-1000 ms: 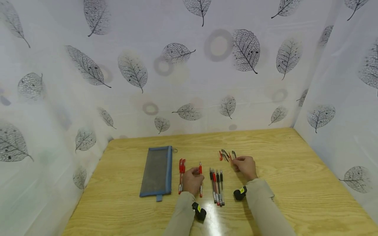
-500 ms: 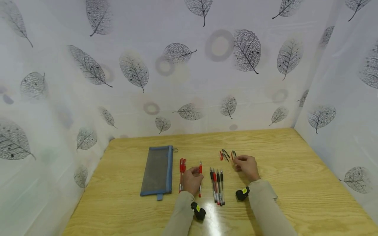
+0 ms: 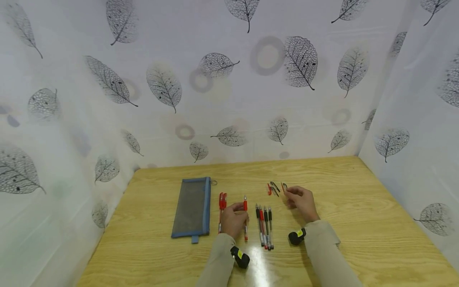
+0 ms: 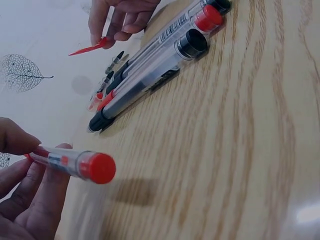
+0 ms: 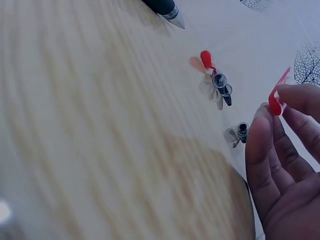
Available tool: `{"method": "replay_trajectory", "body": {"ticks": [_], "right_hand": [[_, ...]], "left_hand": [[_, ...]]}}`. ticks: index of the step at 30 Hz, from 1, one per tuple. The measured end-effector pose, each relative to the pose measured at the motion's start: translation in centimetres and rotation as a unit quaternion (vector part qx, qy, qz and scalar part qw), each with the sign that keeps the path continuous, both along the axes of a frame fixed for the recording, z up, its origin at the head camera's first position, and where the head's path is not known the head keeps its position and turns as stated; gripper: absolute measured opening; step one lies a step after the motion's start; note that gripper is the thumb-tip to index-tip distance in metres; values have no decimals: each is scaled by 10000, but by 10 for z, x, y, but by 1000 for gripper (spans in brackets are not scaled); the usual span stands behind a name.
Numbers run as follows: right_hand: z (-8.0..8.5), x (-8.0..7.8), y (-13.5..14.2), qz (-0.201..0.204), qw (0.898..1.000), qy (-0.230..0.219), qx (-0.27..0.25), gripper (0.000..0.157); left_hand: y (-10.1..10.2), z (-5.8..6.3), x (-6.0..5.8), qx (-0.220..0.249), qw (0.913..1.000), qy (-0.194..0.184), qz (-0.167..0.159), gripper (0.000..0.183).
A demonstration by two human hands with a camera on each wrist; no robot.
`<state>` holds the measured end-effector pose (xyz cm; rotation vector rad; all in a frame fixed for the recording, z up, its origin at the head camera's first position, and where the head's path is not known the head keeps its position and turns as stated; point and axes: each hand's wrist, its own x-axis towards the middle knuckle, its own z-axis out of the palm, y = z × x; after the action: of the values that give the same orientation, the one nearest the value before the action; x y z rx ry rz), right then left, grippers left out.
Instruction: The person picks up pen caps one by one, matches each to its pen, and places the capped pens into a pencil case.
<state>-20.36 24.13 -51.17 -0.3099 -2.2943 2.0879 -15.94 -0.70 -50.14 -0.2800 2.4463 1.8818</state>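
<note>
My left hand (image 3: 233,220) pinches an uncapped red gel pen (image 4: 80,162) between thumb and fingers; its writing tip points away from me in the head view. Farther right, my right hand (image 3: 302,202) holds a red pen cap (image 5: 276,102) at the fingertips, raised over the table. Between the hands lies a row of uncapped black and red pens (image 3: 264,229), tips toward the far side. Just beyond them are loose caps: a red cap (image 5: 206,59) and black caps (image 5: 242,130). Two capped red pens (image 3: 221,201) lie left of my left hand, partly hidden by it.
A grey mesh pencil case (image 3: 191,207) with blue edging lies at the left of the wooden table (image 3: 358,223). A leaf-patterned curtain (image 3: 229,99) rises behind the table and along both sides. Black cameras sit on both wrists.
My right hand has drifted slightly right with the red cap, and the cap has turned a little in the fingers. The left hand holds its red pen in almost the same place.
</note>
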Motion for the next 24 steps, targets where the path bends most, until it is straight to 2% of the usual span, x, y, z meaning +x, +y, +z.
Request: {"method": "replay_trajectory", "body": {"ticks": [7, 13, 17, 24], "right_hand": [[-2, 0, 0, 112, 9996, 251, -84, 39], [-5, -3, -1, 457, 9959, 607, -486, 40], [-4, -2, -5, 608, 9928, 822, -632, 43], [3, 0, -12, 588, 9927, 961, -428, 44]], "left_hand": [[0, 2, 4, 500, 9986, -98, -120, 38], [-1, 2, 7, 963, 9949, -176, -231, 38], [-1, 6, 11, 1052, 9938, -112, -331, 36], [-2, 9, 14, 1164, 9921, 44, -464, 34]]}}
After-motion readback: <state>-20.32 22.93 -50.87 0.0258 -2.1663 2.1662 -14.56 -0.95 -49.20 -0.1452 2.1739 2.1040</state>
